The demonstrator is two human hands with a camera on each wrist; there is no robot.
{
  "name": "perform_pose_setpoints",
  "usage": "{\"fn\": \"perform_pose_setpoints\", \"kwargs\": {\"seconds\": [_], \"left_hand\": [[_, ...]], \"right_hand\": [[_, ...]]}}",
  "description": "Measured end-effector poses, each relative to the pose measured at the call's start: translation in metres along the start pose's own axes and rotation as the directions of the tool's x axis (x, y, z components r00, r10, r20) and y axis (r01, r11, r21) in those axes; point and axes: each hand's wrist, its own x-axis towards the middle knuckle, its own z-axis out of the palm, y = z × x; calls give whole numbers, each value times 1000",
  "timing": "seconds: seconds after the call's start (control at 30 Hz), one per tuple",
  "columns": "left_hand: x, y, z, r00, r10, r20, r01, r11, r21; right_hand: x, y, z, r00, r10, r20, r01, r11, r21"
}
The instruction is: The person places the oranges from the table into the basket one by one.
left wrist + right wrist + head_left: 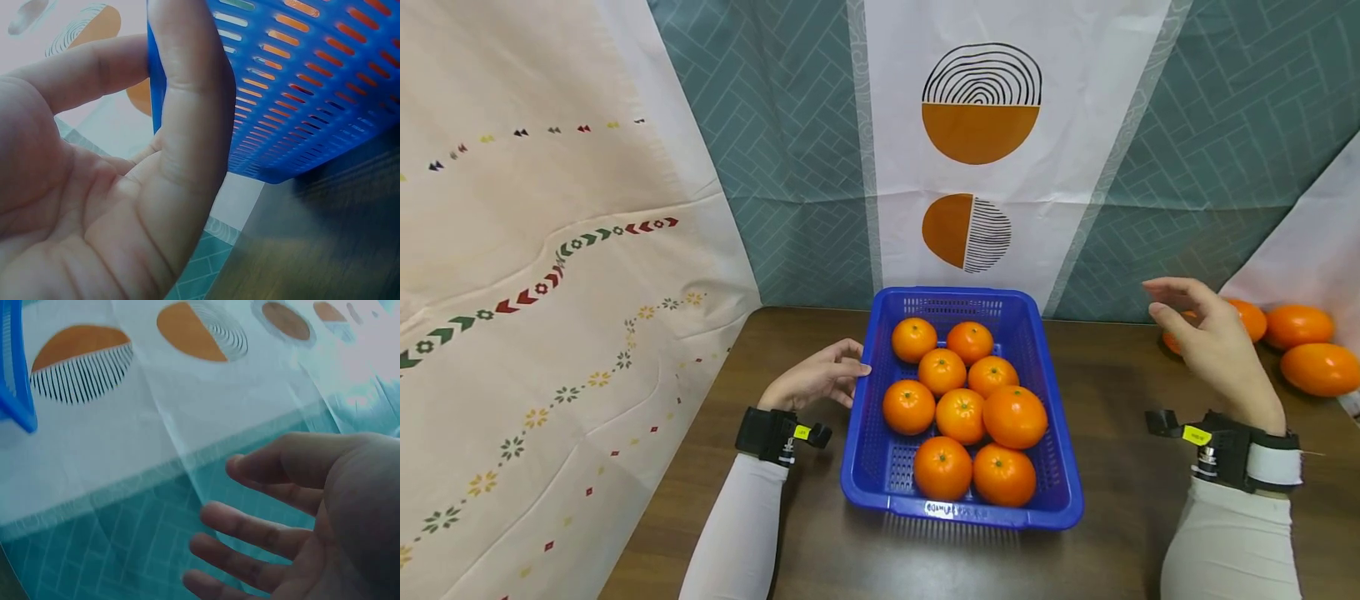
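A blue plastic basket (1060, 450) with slotted walls stands on the table, holding several oranges (942, 468). At its left side, my left hand (823, 375) grips the rim between thumb and fingers; in the left wrist view a bent finger (194, 125) lies along the outside of the slotted wall (294, 94). My right hand (1221, 346) hovers at the right with nothing in it, its fingers relaxed and spread in the right wrist view. Beyond and beside it, several more oranges (1321, 369) lie on the table, some partly hidden behind the hand.
The brown wooden table (1120, 383) runs back to a hanging cloth (805, 150) with green panels and a white strip printed with orange half circles. A cream patterned cloth (550, 292) hangs along the left, and a white cloth (1322, 242) is at the right edge.
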Motion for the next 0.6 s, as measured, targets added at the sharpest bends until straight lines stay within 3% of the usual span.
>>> {"fn": "perform_pose_setpoints", "kwargs": {"seconds": [0.23,0.6], "left_hand": [[-1,0,-1,1000,4,-6,-4,1000,-3],[0,-1,-1,1000,11,2,-11,1000,8]], "right_hand": [[-1,16,-14,989,139,-46,-140,990,-3],[-8,79,-30,920,387,-60,-389,920,-36]]}}
